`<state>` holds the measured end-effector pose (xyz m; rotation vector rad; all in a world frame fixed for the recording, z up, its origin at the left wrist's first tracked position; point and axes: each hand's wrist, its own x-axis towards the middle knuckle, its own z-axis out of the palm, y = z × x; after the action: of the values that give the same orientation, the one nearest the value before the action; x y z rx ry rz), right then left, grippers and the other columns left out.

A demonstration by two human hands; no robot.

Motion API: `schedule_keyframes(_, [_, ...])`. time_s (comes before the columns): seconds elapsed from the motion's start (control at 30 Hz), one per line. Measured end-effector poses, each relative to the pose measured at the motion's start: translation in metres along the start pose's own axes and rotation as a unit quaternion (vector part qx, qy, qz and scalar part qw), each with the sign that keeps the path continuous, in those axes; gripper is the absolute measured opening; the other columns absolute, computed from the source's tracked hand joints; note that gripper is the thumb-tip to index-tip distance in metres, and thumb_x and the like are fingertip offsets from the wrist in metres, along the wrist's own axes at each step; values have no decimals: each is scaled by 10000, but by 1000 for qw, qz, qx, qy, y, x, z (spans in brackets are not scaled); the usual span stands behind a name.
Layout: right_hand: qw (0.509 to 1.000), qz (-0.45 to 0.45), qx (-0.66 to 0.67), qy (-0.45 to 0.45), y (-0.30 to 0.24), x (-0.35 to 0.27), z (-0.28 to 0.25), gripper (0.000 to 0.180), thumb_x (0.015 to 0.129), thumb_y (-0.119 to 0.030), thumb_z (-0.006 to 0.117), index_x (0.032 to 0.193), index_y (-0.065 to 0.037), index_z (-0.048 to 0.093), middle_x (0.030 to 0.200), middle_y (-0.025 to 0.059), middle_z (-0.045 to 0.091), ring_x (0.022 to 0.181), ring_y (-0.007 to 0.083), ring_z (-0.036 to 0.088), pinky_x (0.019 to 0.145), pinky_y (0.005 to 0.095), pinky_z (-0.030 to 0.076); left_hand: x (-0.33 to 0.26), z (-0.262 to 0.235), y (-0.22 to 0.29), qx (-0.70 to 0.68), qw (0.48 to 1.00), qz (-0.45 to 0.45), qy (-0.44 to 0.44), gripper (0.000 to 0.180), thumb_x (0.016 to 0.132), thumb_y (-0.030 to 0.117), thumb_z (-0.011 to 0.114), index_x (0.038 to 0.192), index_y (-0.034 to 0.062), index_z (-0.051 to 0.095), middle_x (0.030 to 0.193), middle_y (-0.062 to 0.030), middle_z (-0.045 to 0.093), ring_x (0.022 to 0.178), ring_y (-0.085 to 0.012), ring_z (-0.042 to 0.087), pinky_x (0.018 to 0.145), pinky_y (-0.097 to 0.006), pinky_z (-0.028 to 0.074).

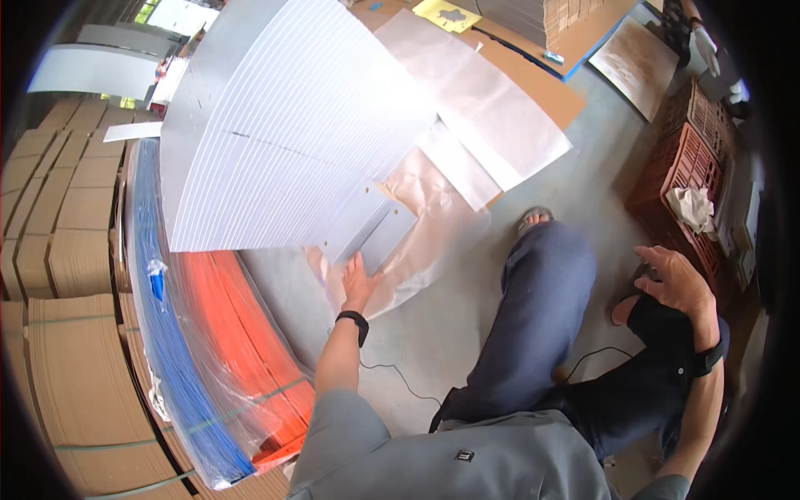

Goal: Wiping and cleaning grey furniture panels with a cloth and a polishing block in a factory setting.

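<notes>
My left hand (358, 282) reaches forward, its outstretched fingers lying on the near edge of a grey flat panel with small holes (385, 237). The panel lies at the near end of a tall stack of pale, white-edged sheets (292, 108). Crumpled translucent wrapping (425, 183) spreads under and beside the panel. Over my bent right knee, my right hand (677, 282) hangs in the air with its fingers apart, and nothing shows in it. Black bands circle both wrists.
Bundled cardboard (79, 358) is piled at left, beside plastic-wrapped blue strips (187, 367) and orange strips (250, 333). Red-brown crates (679, 175) stand at right with crumpled paper (692, 208). A thin cable (400, 375) crosses the floor. Another person's gloved hand (705, 50) shows at top right.
</notes>
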<state>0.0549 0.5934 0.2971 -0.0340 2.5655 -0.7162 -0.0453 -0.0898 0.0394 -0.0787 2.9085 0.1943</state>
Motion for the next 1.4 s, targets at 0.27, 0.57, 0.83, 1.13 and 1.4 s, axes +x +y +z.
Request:
schedule_keyframes(0.27, [999, -34, 4, 4, -3, -10, 8, 562, 784, -206, 787, 1279, -13, 606, 1070, 196, 673, 996, 395, 657, 876, 450, 525, 3, 3, -13, 52, 996, -47, -49, 1017, 728, 368, 879, 1518, 34, 334, 1490, -184, 420, 1403, -362, 391, 1128, -492, 364])
schedule_keyframes(0.57, [1000, -18, -15, -5, 8, -12, 0, 560, 797, -218, 773, 1298, -29, 607, 1159, 200, 679, 1081, 398, 647, 945, 445, 516, 6, 4, 11, 9, 999, -24, -42, 812, 698, 451, 864, 1277, 5, 508, 1295, -191, 523, 1273, -383, 490, 1070, -494, 425])
schedule_keyframes(0.83, [998, -38, -37, 20, 0, -8, -6, 538, 913, -340, 691, 1330, -15, 586, 1201, 204, 675, 1127, 391, 633, 974, 443, 511, -78, -4, 31, -144, 988, 36, -34, 772, 713, 374, 853, 1277, -41, 527, 1251, -244, 519, 1225, -396, 500, 1066, -459, 426])
schedule_keyframes(1.13, [947, -176, 215, 160, -34, -3, -19, 733, 976, -489, 649, 1479, 3, 445, 1300, 197, 653, 1137, 306, 674, 974, 412, 549, -61, -201, 244, -370, 908, 191, 51, 623, 785, 345, 828, 1188, -50, 564, 1150, -181, 565, 1041, -274, 598, 906, -417, 518])
schedule_keyframes(1.4, [762, -231, 568, 208, -19, -9, -33, 786, 1013, -506, 580, 1533, 34, 344, 1402, 170, 547, 1176, 246, 616, 982, 404, 540, -77, -265, 494, -245, 869, 429, 8, 782, 776, 572, 795, 1191, -55, 580, 1177, -201, 565, 1124, -285, 552, 1000, -397, 459])
